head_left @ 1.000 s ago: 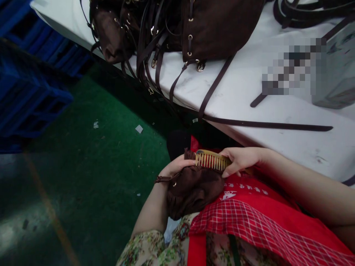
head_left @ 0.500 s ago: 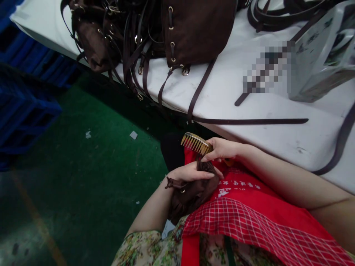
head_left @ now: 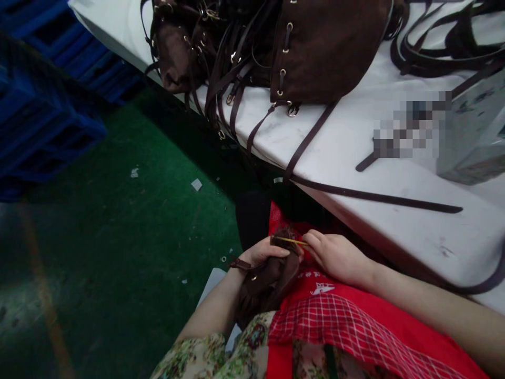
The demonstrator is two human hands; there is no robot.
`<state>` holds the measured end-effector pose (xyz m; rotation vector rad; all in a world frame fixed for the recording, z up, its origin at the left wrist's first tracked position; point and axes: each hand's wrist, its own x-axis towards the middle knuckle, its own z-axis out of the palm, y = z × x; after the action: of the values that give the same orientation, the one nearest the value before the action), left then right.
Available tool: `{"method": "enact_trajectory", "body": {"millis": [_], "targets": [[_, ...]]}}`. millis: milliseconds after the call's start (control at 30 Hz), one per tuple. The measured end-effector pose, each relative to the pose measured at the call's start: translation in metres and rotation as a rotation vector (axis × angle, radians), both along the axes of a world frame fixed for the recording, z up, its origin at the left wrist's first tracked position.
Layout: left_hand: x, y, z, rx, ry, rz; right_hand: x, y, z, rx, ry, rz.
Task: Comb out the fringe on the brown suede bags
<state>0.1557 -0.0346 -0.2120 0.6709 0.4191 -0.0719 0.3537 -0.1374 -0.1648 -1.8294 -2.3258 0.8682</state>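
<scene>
On my lap lies a small dark brown drawstring bag (head_left: 264, 289), gathered at the lower end and fitted with metal eyelets. My left hand (head_left: 265, 251) is closed around its upper end, where a fuzzy brown tuft (head_left: 284, 230) sticks up beyond the fingers. A yellowish comb (head_left: 291, 240) is gripped in my right hand (head_left: 335, 256). Seen nearly edge-on, the comb lies across the tuft, close to the left fingers. Its teeth are hard to make out from this angle. Beneath the hands is a red apron (head_left: 355, 300).
A white-covered table (head_left: 418, 237) runs along the front and right. On it are a large brown bag (head_left: 327, 47), a smaller brown bag (head_left: 177, 63), and several dark straps (head_left: 379, 197). Blue pallets (head_left: 51, 105) stand left on the green floor (head_left: 158, 237).
The comb has turned from broadside to edge-on and come down onto the tuft. My right hand has moved lower with it. The left hand keeps its hold, and the camera view has shifted.
</scene>
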Motion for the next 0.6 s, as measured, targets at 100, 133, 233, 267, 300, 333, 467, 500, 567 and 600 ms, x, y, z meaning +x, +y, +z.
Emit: {"method": "enact_trajectory", "body": {"millis": [100,133,233,267,300,333,467,500,567,600], "targets": [[0.003,-0.001,0.003,0.067,-0.026,-0.042,-0.005,0.010,-0.011,-0.046,-0.045,0.037],[0.004,-0.002,0.003,0.099,-0.027,-0.047,-0.006,0.014,-0.013,-0.060,-0.057,0.036],[0.008,-0.003,0.005,0.196,-0.032,-0.037,-0.011,0.022,-0.018,-0.093,-0.123,0.002],[0.009,-0.004,0.006,0.226,-0.032,-0.040,-0.012,0.023,-0.021,-0.108,-0.141,-0.011],[0.010,-0.004,0.006,0.252,-0.034,-0.042,-0.012,0.025,-0.025,-0.125,-0.146,-0.027],[0.011,-0.004,0.007,0.274,-0.039,-0.045,-0.010,0.026,-0.030,-0.146,-0.143,-0.052],[0.010,-0.005,0.009,0.313,-0.073,-0.041,0.006,0.033,-0.055,-0.319,-0.133,-0.260],[0.010,-0.005,0.008,0.315,-0.069,-0.035,0.012,0.034,-0.059,-0.360,-0.137,-0.295],[0.008,-0.004,0.005,0.309,-0.040,-0.008,0.021,0.034,-0.057,-0.368,-0.111,-0.351],[0.007,-0.004,0.002,0.299,-0.026,0.005,0.023,0.033,-0.051,-0.316,-0.079,-0.382]]}}
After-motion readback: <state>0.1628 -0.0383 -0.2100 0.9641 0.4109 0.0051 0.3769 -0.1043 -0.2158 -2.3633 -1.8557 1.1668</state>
